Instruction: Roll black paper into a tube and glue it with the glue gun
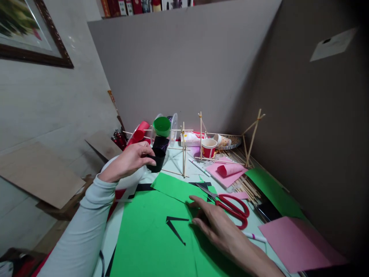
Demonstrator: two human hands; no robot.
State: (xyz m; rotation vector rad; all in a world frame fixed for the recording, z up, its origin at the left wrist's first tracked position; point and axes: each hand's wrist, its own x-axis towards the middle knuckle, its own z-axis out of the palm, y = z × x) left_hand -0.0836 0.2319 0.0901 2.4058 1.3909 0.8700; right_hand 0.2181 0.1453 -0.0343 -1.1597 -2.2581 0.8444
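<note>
My left hand (134,158) pinches the rim of a black paper cylinder (158,163) at the back left of the table. Its fingers are closed on the near side of that rim. Over the large green paper sheet (144,234), my right hand (213,221) is open, fingers loosely bent and apart. Its fingertips are close to the edge of a smaller green paper strip (174,186); whether they touch it I cannot tell. Red-handled scissors (233,209) lie just beyond this hand, blades pointing left. A bent thin black paper strip (175,227) lies on the green sheet.
Behind stand a stick frame (184,154), a green paper cup shape (162,126), a red paper cup (209,148) and a red paper roll (141,130). To the right are pink paper (300,242), a pink roll (230,169) and several wooden sticks (248,188). A grey panel (184,69) closes the back.
</note>
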